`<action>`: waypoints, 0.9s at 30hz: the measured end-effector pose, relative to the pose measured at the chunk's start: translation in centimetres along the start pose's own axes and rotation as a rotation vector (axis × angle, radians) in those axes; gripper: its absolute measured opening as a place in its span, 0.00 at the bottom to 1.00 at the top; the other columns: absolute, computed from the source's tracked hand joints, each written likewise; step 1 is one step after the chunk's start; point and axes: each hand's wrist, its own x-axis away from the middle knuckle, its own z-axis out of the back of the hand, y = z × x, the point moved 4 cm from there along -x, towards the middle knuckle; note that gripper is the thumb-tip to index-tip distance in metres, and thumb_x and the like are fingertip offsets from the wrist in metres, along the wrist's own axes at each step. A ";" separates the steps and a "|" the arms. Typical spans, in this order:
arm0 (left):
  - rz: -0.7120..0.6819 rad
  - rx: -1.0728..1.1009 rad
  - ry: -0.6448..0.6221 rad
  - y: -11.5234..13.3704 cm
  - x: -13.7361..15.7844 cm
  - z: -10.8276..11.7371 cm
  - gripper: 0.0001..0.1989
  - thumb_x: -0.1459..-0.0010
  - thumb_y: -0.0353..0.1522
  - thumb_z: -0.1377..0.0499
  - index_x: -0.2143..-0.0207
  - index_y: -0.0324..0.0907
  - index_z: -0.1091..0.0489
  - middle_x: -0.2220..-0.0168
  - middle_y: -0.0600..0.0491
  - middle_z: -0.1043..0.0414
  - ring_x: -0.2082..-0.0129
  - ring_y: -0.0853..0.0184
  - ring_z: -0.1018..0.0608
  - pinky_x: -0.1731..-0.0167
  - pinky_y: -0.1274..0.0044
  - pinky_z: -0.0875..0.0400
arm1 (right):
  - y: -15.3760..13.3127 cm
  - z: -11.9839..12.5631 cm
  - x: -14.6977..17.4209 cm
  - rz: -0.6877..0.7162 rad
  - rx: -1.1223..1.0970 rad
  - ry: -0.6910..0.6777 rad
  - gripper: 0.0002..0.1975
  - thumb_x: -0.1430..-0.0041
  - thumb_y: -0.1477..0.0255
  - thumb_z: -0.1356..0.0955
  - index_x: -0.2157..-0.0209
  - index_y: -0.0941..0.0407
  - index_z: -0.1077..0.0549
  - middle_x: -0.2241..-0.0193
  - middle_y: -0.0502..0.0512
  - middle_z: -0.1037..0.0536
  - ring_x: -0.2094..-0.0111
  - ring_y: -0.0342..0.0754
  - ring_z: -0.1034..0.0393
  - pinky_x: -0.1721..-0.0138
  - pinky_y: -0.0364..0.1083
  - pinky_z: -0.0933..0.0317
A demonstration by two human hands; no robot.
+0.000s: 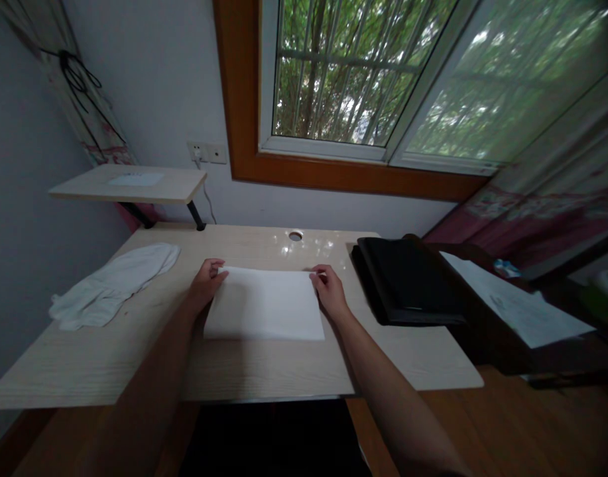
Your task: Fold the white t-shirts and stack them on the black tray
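A blank white sheet of paper point(274, 305) lies on the pale wooden desk point(284, 371), directly in front of me. My left hand point(208, 286) grips its far left corner between thumb and fingers. At the far right corner, my right hand point(329, 289) pinches the paper in the same way. The near edge of the sheet rests close to the desk's front. Whether it is a single layer or folded, I cannot tell.
A crumpled white cloth point(117, 285) lies at the left, below a raised shelf point(85, 185) bearing a paper. Black folders point(408, 281) are stacked at the right. Beyond them, a sheet with drawn marks point(515, 301) rests on a dark surface. The desk has a cable hole point(295, 236).
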 end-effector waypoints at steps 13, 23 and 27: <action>0.064 -0.248 0.098 0.4 -0.2 -0.4 0.18 0.48 0.40 0.38 0.54 0.45 0.31 0.62 0.54 0.28 0.63 0.64 0.24 0.57 0.71 0.27 | 0.6 -0.6 -1.2 -0.014 0.140 0.058 0.13 0.40 0.63 0.35 0.55 0.53 0.34 0.64 0.52 0.25 0.66 0.49 0.27 0.62 0.47 0.34; -0.223 -0.460 0.150 1.5 0.2 0.1 0.19 0.45 0.33 0.44 0.50 0.41 0.28 0.50 0.45 0.29 0.53 0.59 0.23 0.46 0.63 0.27 | -1.1 0.1 -0.8 0.114 0.233 0.111 0.17 0.38 0.68 0.36 0.50 0.58 0.29 0.53 0.63 0.25 0.57 0.53 0.27 0.52 0.53 0.30; -0.459 -0.744 0.081 4.7 2.4 -1.6 0.23 0.39 0.29 0.48 0.42 0.40 0.31 0.41 0.42 0.30 0.37 0.54 0.32 0.35 0.57 0.40 | -5.0 -0.9 0.4 0.230 0.483 0.022 0.17 0.36 0.75 0.39 0.51 0.57 0.24 0.49 0.64 0.25 0.46 0.55 0.31 0.40 0.55 0.38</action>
